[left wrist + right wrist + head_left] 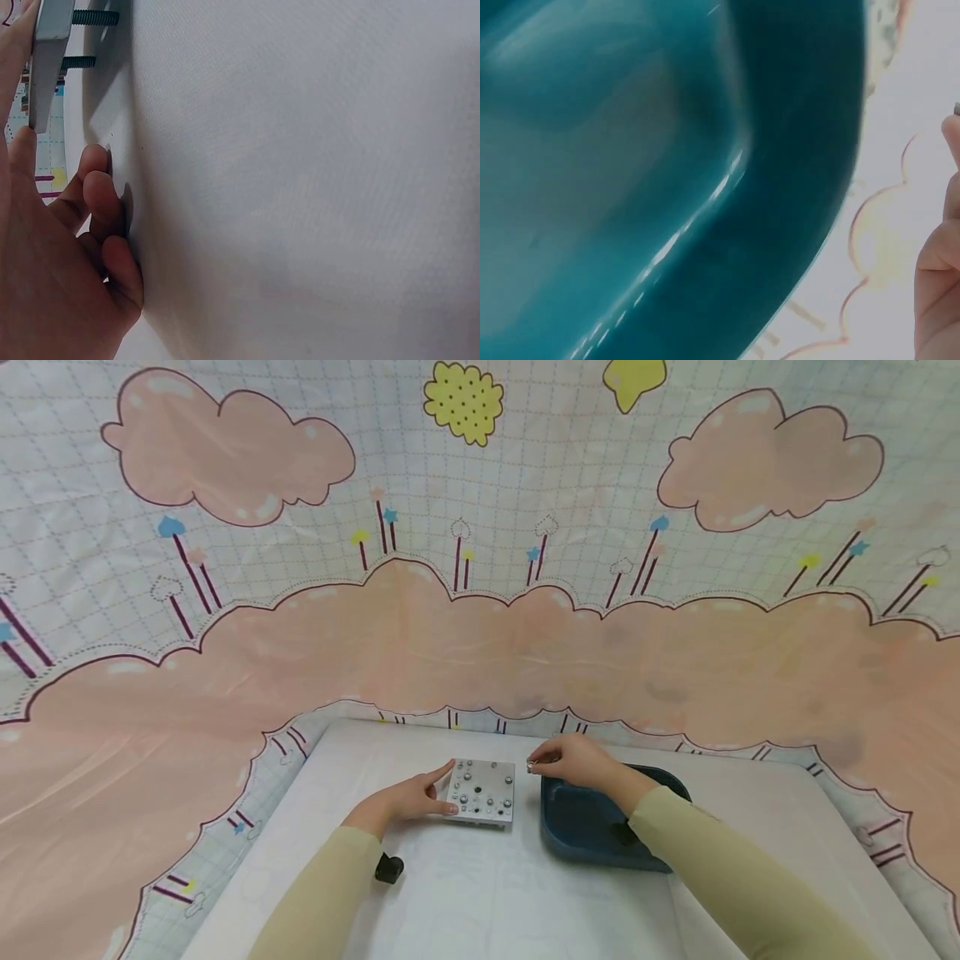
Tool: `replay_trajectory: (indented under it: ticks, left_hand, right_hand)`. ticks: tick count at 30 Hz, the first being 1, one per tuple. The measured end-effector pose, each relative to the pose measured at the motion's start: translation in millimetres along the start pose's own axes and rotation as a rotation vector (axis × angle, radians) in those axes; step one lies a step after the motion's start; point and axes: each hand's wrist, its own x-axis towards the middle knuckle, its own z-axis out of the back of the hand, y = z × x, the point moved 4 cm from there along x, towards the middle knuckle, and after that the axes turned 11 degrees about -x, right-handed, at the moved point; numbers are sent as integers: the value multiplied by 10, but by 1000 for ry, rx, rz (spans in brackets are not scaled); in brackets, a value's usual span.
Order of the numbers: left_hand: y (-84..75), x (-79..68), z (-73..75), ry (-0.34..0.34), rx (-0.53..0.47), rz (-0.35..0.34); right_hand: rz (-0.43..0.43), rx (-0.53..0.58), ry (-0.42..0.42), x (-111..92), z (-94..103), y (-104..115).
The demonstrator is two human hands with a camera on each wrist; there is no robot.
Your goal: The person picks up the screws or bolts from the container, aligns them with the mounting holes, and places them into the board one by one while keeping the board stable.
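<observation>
A square silver metal plate (483,792) with several screws and holes stands raised off the white table. My left hand (405,799) grips its left side, with the thumb at the near corner and the index finger at the far corner. Threaded screw ends (96,18) stick out under the plate in the left wrist view, where the other fingers are curled near the tabletop. To the right of the plate, my right hand (583,762) pinches a small shiny metal piece (530,767) at its fingertips; its exact kind is too small to tell.
A dark blue tray (555,843) sits under my right forearm, with a dark item (622,833) inside. Beside my left sleeve a small black object (389,869) is on the white table (465,910). A patterned cloth (510,652) hangs behind and around the table.
</observation>
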Motion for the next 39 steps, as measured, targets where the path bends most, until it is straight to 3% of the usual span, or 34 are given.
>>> replay_trajectory:
  ticks: [8,14,27,39]
  left_hand:
    - [1,-7,-4,3,4,-2]
    - [10,-12,0,6,6,5]
    - [44,43,12,1,-10,-8]
    - [21,25,7,3,-29,-19]
  right_hand:
    - [34,39,18,227,-244,416]
    - [9,59,69,370,-412,582]
    - [-156,-6,66,535,-660,546]
    - [-138,-134,40,591,-771,542]
